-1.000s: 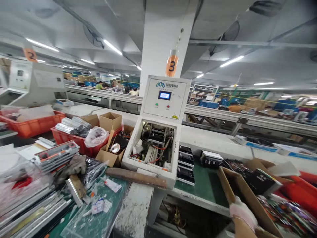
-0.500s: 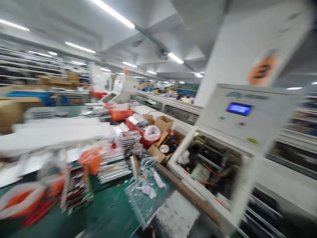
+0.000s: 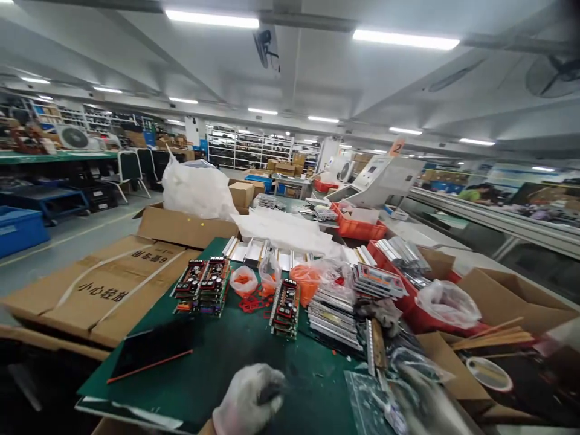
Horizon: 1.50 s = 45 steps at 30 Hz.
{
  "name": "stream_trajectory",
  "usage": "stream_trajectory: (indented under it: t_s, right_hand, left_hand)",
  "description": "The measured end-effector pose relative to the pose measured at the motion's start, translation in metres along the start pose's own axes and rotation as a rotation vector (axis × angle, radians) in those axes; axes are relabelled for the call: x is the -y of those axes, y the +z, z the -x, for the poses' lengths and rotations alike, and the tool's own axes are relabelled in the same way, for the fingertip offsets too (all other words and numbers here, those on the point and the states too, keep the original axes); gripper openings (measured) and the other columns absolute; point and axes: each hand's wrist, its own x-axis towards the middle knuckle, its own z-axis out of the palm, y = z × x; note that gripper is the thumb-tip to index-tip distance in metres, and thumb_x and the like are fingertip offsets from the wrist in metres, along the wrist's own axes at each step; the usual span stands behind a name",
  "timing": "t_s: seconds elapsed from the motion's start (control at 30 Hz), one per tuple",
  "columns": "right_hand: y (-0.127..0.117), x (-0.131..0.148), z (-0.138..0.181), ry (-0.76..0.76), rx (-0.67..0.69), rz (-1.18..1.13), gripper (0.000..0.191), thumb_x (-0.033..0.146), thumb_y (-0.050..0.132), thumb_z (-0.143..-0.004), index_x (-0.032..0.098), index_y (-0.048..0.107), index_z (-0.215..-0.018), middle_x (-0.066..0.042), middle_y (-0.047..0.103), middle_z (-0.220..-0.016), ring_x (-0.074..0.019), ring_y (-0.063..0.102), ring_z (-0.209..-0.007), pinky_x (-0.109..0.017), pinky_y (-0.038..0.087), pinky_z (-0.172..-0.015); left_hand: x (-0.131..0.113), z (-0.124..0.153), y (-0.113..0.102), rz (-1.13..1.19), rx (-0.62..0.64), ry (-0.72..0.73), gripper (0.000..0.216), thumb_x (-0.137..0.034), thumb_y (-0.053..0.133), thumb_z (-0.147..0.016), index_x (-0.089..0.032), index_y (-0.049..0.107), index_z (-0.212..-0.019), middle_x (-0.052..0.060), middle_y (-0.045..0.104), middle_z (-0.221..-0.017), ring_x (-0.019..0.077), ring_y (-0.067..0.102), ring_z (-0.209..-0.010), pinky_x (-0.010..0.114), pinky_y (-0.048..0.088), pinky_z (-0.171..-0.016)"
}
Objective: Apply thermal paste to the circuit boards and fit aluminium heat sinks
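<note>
My left hand (image 3: pixel 250 399), in a white glove, is low over the green table mat (image 3: pixel 203 344) at the front. Its fingers are curled around a dark patch, too blurred to name. A dark flat panel (image 3: pixel 151 347) with an orange edge lies to its left. Beyond the hand are a stack of circuit boards (image 3: pixel 286 305) and two more board stacks (image 3: pixel 211 284) at the back left. Silver metal strips (image 3: pixel 335 317) are piled right of the centre boards. At lower right, a pale smeared shape (image 3: pixel 428 393) may be my right hand; no fingers can be made out.
A large flattened cardboard box (image 3: pixel 104 284) lies at left. Bags of orange parts (image 3: pixel 244 281) and white foam sheets (image 3: pixel 285 228) are at the back. Red bins (image 3: pixel 362 226), an open carton (image 3: pixel 512 302) and a clear plastic bag (image 3: pixel 369 399) line the right side.
My view has swung left. The machine with the blue display has left the picture. The left board stacks, the dark panel, the cardboard box and my gloved left hand have come into view.
</note>
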Motion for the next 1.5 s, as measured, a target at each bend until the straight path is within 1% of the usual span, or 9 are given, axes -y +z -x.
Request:
stream_trajectory:
  t_s: [0.1,0.27,0.47,0.6,0.73,0.9,1.2,1.3,1.5]
  right_hand:
    - [0.028,0.056,-0.020,-0.253,0.188,-0.165,0.027,0.035,0.050,-0.092,0.027,0.061,-0.115,-0.005,0.065,-0.111,-0.0213,0.063,-0.101,-0.033,0.053,-0.083]
    - [0.046,0.118,-0.035,-0.203,0.366,-0.292,0.010,0.017,0.054,-0.083,0.021,0.063,-0.083,-0.004,0.066,-0.096,-0.0189,0.062,-0.093,-0.030,0.047,-0.083]
    - [0.013,0.097,0.007,0.054,0.532,-0.227,0.022,0.027,0.058,-0.084,0.019,0.058,-0.063,-0.003,0.065,-0.083,-0.0180,0.061,-0.082,-0.028,0.043,-0.074]
    - [-0.012,0.050,0.035,0.315,0.406,-0.114,0.028,0.034,0.043,-0.089,0.021,0.066,-0.081,-0.006,0.066,-0.091,-0.0201,0.062,-0.089,-0.029,0.045,-0.080]
    - [-0.042,0.006,0.048,0.567,0.271,0.191,0.041,0.041,0.042,-0.088,0.020,0.065,-0.115,-0.010,0.061,-0.116,-0.0242,0.061,-0.102,-0.031,0.046,-0.084]
    - [-0.058,-0.014,0.042,0.785,0.422,0.497,0.047,0.046,0.034,-0.093,0.019,0.067,-0.114,-0.013,0.064,-0.102,-0.0259,0.066,-0.090,-0.032,0.047,-0.073]
    - [-0.050,-0.011,0.027,0.798,0.603,0.609,0.044,0.049,0.032,-0.094,0.019,0.063,-0.097,-0.014,0.064,-0.099,-0.0267,0.066,-0.087,-0.034,0.045,-0.070]
    - [-0.062,-0.007,0.030,0.841,0.498,0.572,0.047,0.050,0.025,-0.094,0.020,0.061,-0.097,-0.014,0.065,-0.089,-0.0293,0.065,-0.082,-0.037,0.044,-0.066]
    - [-0.075,0.036,0.034,0.926,-0.033,0.252,0.041,0.059,0.046,-0.081,0.024,0.064,-0.092,-0.009,0.066,-0.082,-0.0283,0.062,-0.078,-0.038,0.045,-0.067]
  left_hand:
    - [0.004,-0.034,-0.017,-0.217,-0.156,0.142,0.042,-0.014,0.069,-0.067,-0.026,0.065,-0.108,0.004,0.066,-0.109,0.0223,0.063,-0.100,0.035,0.053,-0.089]
    - [0.014,-0.100,-0.031,-0.470,-0.126,0.234,0.057,-0.018,0.075,-0.067,-0.020,0.057,-0.121,0.010,0.060,-0.122,0.0270,0.057,-0.112,0.041,0.051,-0.095]
    - [0.033,-0.131,-0.019,-0.440,-0.043,0.330,0.042,-0.015,0.066,-0.076,-0.019,0.059,-0.117,0.010,0.063,-0.112,0.0270,0.061,-0.102,0.040,0.054,-0.086]
    - [0.037,-0.135,-0.018,-0.440,-0.060,0.409,0.033,-0.018,0.055,-0.085,-0.018,0.058,-0.118,0.012,0.063,-0.111,0.0280,0.060,-0.102,0.042,0.054,-0.085]
    - [0.016,-0.108,-0.025,-0.461,-0.223,0.539,0.030,-0.028,0.045,-0.094,-0.019,0.055,-0.121,0.011,0.064,-0.106,0.0244,0.062,-0.095,0.037,0.055,-0.083]
    - [-0.017,-0.030,-0.011,-0.370,-0.329,0.665,0.024,-0.028,0.039,-0.099,-0.020,0.061,-0.104,0.004,0.067,-0.087,0.0172,0.064,-0.076,0.028,0.054,-0.070]
    - [-0.018,0.045,0.024,-0.245,-0.157,0.586,0.018,-0.028,0.042,-0.099,-0.020,0.058,-0.104,0.002,0.070,-0.089,0.0173,0.067,-0.085,0.032,0.052,-0.083]
    - [-0.012,0.048,0.025,-0.217,-0.126,0.508,0.030,-0.043,0.053,-0.093,-0.018,0.055,-0.110,0.008,0.068,-0.105,0.0250,0.062,-0.105,0.042,0.050,-0.093]
    - [-0.010,0.052,0.032,-0.171,-0.056,0.403,0.037,-0.046,0.073,-0.076,-0.021,0.056,-0.097,0.009,0.067,-0.108,0.0288,0.059,-0.110,0.046,0.050,-0.094]
